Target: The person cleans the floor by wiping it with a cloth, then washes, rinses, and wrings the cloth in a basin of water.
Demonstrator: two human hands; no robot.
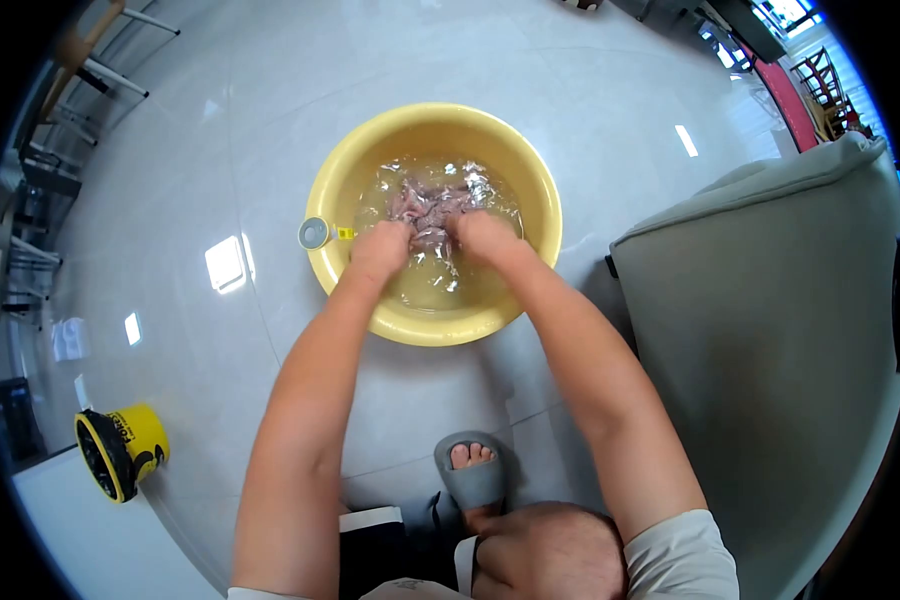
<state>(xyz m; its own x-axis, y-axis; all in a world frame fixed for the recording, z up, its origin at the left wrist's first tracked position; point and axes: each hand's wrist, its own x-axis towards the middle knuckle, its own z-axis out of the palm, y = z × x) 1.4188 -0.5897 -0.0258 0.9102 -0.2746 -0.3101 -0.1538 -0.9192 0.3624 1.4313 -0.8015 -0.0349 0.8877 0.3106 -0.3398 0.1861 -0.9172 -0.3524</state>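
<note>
A yellow basin [440, 328] of water stands on the tiled floor in front of me. In the water lies a wet, crumpled pinkish-grey cloth [432, 208]. My left hand [381, 249] is closed at the cloth's left side, its fingers wrapped in the fabric. On the opposite side my right hand [484, 236] also grips the cloth, fingers curled and partly hidden under fabric and water. The two hands are a short way apart, with the bunched cloth between them. A round label [314, 233] and a small yellow tag sit at the basin's left rim.
A grey upholstered sofa [760, 290] stands close on the right. At the lower left is a yellow-and-black bucket [122, 450] with a black liner. Chair legs [120, 80] show at the upper left. My slippered foot [472, 470] is below the basin.
</note>
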